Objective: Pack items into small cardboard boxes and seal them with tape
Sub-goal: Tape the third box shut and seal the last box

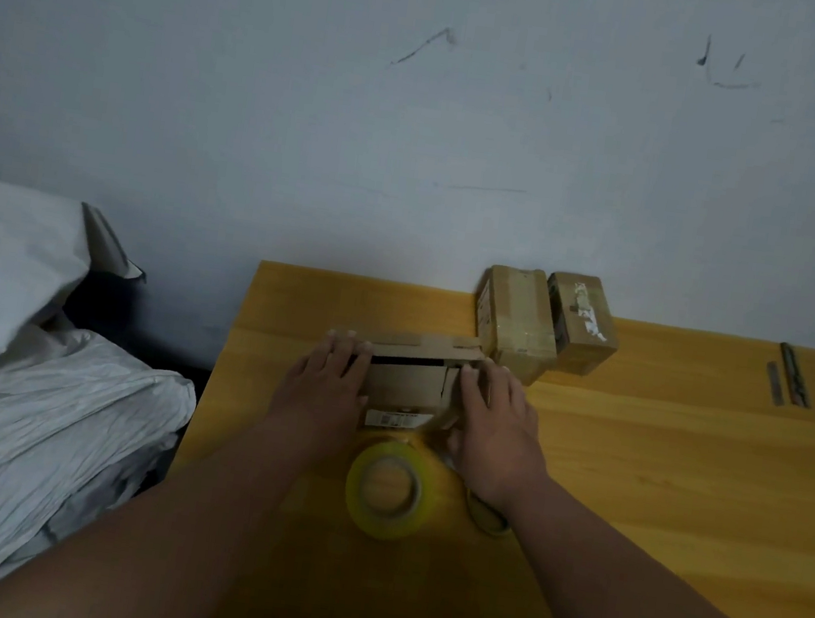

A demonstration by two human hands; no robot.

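Note:
A small cardboard box (pixel 406 381) sits on the yellow wooden table (pixel 662 446), its top flaps nearly folded down with a dark gap between them. My left hand (pixel 328 381) lies flat on the box's left side, fingers straight across the top. On the right side my right hand (pixel 499 419) presses the flap, its thumb down by the near corner. A roll of yellowish clear tape (pixel 387 487) lies flat just in front of the box, between my forearms.
Two taped cardboard boxes (pixel 518 318) (pixel 582 321) stand behind the open one against the wall. A thin metal tool (pixel 790 380) lies at the table's far right. A small ring-like object (pixel 487 516) shows under my right wrist. Grey-white bedding (pixel 22 387) fills the left.

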